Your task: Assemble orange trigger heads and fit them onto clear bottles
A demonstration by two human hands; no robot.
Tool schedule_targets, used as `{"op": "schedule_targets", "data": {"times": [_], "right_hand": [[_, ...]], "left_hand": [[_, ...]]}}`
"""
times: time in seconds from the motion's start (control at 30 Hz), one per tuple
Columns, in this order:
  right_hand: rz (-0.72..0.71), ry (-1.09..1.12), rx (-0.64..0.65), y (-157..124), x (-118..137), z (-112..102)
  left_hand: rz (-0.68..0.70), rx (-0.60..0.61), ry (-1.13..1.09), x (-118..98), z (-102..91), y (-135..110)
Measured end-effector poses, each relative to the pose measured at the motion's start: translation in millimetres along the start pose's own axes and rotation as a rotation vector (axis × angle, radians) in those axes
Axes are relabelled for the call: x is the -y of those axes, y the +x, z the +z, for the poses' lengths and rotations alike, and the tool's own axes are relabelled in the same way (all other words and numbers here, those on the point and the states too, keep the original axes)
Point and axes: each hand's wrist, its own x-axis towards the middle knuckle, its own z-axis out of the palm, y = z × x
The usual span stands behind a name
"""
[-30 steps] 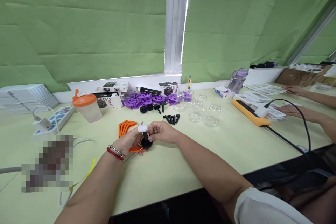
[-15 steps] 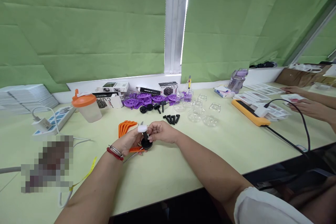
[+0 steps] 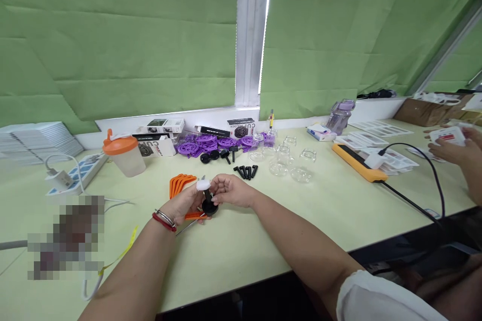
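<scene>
My 2 hands are meeting above the table (image 3: 280,246). My left hand (image 3: 187,202) is gripping a black part (image 3: 210,207) with its round base low and its stem upward, probably for steadiness. My right hand (image 3: 232,190) is pinching near the stem with its fingertips, apparently for finer control. A white piece (image 3: 203,185) is showing at the top; whether it is sitting on thumb or stem, I cannot tell. An orange piece (image 3: 194,215) and a thin metal rod (image 3: 185,227) are extending from beneath my left hand. Black pegs (image 3: 247,172) and orange pieces (image 3: 177,184) are lying just beyond, seemingly for easy reach.
</scene>
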Motion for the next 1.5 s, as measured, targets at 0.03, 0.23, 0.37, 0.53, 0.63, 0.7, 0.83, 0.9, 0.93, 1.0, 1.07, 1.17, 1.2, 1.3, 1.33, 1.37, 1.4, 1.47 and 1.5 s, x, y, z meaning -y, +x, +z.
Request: {"op": "schedule_targets", "data": {"times": [0.03,0.23,0.37,0.53,0.63,0.7,0.83,0.9,0.93,1.0,1.07,1.17,1.2,1.3,1.33,1.37,1.4,1.47,1.5], "right_hand": [[0.001,-0.003,-0.001,-0.1,0.3,0.3],[0.025,-0.010,-0.014,-0.5,0.4,1.5],[0.027,-0.015,-0.020,-0.3,0.5,1.7],[0.025,-0.006,-0.018,-0.2,1.1,1.9],[0.024,-0.003,-0.012,0.1,0.8,1.7],[0.027,-0.019,-0.006,0.4,0.2,1.6],[0.020,-0.016,-0.015,0.5,-0.7,1.3],[0.026,-0.020,-0.007,0.4,-0.6,1.3],[0.027,-0.024,-0.006,0.2,-0.3,1.4],[0.023,-0.022,-0.014,-0.2,0.4,1.7],[0.027,-0.014,-0.019,-0.7,1.4,2.3],[0.035,-0.016,-0.015,-1.1,2.5,3.4],[0.029,-0.016,-0.016,-1.0,2.5,3.7],[-0.001,-0.005,-0.025,0.1,0.8,4.0],[-0.011,0.000,-0.026,0.6,0.0,3.9],[-0.017,0.003,-0.027,1.0,-0.8,3.9],[-0.020,0.003,-0.026,1.5,-1.3,4.0],[-0.022,-0.003,-0.026,2.0,-1.6,4.5],[-0.021,-0.007,-0.029,2.0,-1.3,5.0]], "left_hand": [[0.000,-0.002,0.003,0.2,0.3,-0.1],[-0.007,0.022,0.019,0.5,-1.0,1.1],[0.000,0.021,0.031,0.0,-1.6,1.8],[0.013,0.025,0.029,-1.9,0.9,-0.2],[-0.001,0.005,0.041,-2.8,2.0,-1.5],[-0.005,0.001,0.046,-3.0,2.2,-1.9],[0.009,0.015,0.026,-3.4,2.2,-2.0],[0.009,0.010,0.026,-4.1,2.6,-2.0],[0.009,0.008,0.028,-4.6,3.0,-2.1],[0.011,0.007,0.029,-5.4,3.8,-2.3],[0.011,0.007,0.025,-5.8,4.6,-2.6],[0.008,0.007,0.022,-5.3,4.5,-3.0],[0.010,0.010,0.021,-4.9,4.0,-3.0],[0.016,0.042,0.015,-3.4,0.7,-2.7],[0.016,0.055,0.009,-2.7,-0.8,-2.5],[0.014,0.068,0.001,-2.1,-2.2,-2.2],[0.013,0.080,-0.008,-1.4,-3.4,-1.8],[0.008,0.093,-0.020,-0.2,-5.2,-1.2],[0.007,0.092,-0.021,0.3,-5.6,-0.9]]}}
